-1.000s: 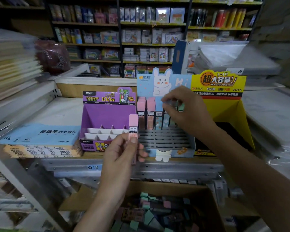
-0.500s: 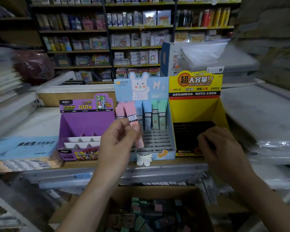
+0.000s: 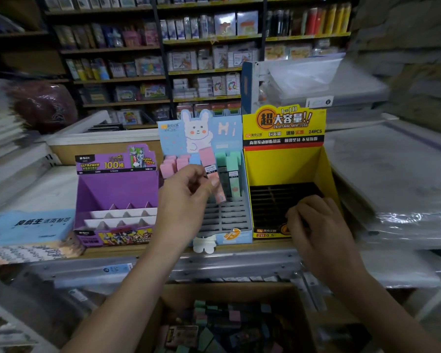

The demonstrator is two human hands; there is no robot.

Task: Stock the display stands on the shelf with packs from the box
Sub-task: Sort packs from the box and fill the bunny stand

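My left hand (image 3: 186,197) pinches a slim pink pack (image 3: 212,174) and holds it tilted over the grey slotted tray of the blue rabbit stand (image 3: 224,220). Several pink, blue and green packs (image 3: 229,171) stand in that stand's back row. My right hand (image 3: 316,225) rests with curled fingers on the front edge of the yellow stand (image 3: 285,169), whose black slots hold nothing visible. The purple stand (image 3: 117,192) at the left shows bare white dividers. Below the shelf sits the cardboard box (image 3: 173,299) with several loose packs (image 3: 214,324).
A blue loose-leaf paper pack (image 3: 28,225) lies left of the purple stand. Plastic-wrapped stacks (image 3: 392,174) fill the shelf to the right. A metal shelf rail (image 3: 163,266) runs in front of the stands. Stocked shelves line the back wall.
My left hand carried the pink pack up and right, over the blue stand's tray. My right hand left the blue stand's back row and dropped onto the yellow stand's front edge.
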